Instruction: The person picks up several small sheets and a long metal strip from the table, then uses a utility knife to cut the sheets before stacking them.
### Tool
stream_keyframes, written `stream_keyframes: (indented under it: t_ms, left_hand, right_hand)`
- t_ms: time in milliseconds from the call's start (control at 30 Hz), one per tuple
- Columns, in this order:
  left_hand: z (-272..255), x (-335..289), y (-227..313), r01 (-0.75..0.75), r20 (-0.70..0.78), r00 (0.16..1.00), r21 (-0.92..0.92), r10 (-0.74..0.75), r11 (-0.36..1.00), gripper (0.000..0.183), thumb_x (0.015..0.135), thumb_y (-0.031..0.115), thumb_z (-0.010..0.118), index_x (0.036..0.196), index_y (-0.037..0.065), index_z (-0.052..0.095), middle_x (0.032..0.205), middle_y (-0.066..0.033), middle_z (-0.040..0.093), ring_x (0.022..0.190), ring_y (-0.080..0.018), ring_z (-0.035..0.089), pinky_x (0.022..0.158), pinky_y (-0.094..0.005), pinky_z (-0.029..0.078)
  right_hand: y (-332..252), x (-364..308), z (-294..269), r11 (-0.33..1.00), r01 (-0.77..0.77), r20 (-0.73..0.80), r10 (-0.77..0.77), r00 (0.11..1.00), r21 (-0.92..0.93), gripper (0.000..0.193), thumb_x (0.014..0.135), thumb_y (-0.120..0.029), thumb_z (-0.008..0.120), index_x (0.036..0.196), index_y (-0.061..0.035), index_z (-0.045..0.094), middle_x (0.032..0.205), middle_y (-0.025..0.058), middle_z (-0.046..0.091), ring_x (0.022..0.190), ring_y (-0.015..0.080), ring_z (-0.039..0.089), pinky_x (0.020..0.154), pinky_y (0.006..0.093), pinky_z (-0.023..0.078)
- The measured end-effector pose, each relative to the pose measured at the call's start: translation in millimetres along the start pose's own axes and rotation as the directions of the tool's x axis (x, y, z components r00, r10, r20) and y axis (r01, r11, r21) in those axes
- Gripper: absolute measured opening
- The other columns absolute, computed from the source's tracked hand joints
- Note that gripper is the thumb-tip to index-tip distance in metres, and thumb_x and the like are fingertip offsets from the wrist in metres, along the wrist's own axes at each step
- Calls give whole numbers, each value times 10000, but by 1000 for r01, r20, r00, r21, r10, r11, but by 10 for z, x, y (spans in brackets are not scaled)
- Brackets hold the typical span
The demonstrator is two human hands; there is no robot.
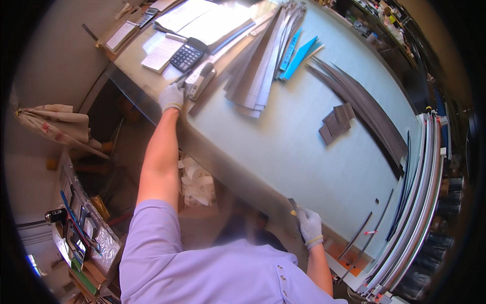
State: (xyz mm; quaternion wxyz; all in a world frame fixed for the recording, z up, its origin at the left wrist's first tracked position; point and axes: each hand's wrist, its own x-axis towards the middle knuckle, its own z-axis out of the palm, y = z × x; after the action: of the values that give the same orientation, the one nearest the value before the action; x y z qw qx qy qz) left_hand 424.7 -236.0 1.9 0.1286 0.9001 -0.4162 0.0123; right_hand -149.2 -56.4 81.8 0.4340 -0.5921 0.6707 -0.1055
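My left hand (pixel 172 96), in a white knit glove, is at the table's near left edge with its fingers closed. A slim dark pen-like thing (pixel 181 78) sticks out past the fingertips. Right beside that hand lie a white-and-grey stapler (pixel 202 81) and a black calculator (pixel 187 53). My right hand (pixel 310 225), gloved too, is closed at the table's near edge, low on the right. It holds a narrow dark tool (pixel 292 205) with a small yellow part; its exact kind is unclear. My palms hide most of both held things.
On the pale table (pixel 253 157) lie a fan of grey slats (pixel 255 71), blue strips (pixel 298 57), long dark strips (pixel 364 101) and small dark pieces (pixel 336 122). Papers (pixel 195 20) cover the far left. Metal rails (pixel 420 202) line the right edge. White scraps (pixel 195 182) lie below the table.
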Motion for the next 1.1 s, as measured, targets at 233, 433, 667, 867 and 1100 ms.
stream_keyframes:
  t_ms: [233, 433, 667, 867, 1100]
  left_hand:
    - [-173, -1747, -639, 194, 151, 979, -905, -140, 379, 386, 989, 361, 536, 1099, 17, 672, 964, -118, 720, 809, -231, 672, 724, -319, 530]
    - [-1622, -3806, 588, 784, 737, 619, -555, 272, -279, 381, 1013, 378, 513, 1097, 22, 616, 990, -114, 693, 781, -159, 668, 608, -255, 518]
    - [-1910, -4873, 520, 704, 704, 691, -707, 163, 65, 333, 1019, 318, 516, 1111, 10, 604, 820, -122, 653, 606, -159, 617, 477, -258, 488]
    - [-2148, -5717, 559, 733, 737, 671, -641, -86, 227, 390, 1041, 384, 476, 1024, 30, 641, 712, -77, 639, 536, -124, 595, 456, -221, 442]
    - [-2376, -6637, 233, 622, 631, 752, -775, -188, -113, 412, 1045, 397, 462, 996, 29, 642, 703, -80, 655, 501, -122, 593, 427, -226, 429]
  right_hand:
    - [-729, 118, 295, 969, 243, 193, -230, 954, -51, 461, 910, -456, 626, 833, -8, 704, 777, 237, 648, 761, 421, 632, 680, 462, 492]
    - [-998, -88, 357, 865, 496, 372, -439, 818, -70, 431, 885, -469, 654, 799, -48, 693, 768, 206, 656, 763, 404, 645, 696, 469, 510]
    - [-897, -591, 216, 613, 764, 597, -541, 593, -203, 502, 859, -557, 644, 753, -68, 679, 743, 177, 660, 734, 389, 649, 676, 481, 510]
    - [-736, -1053, 246, 518, 844, 776, -471, 419, -141, 528, 851, -578, 640, 746, -62, 674, 743, 178, 656, 744, 386, 649, 672, 476, 507]
    - [-692, -1677, 403, 373, 921, 829, -475, 296, -115, 523, 847, -566, 639, 752, -53, 684, 763, 178, 660, 763, 382, 649, 673, 470, 505]
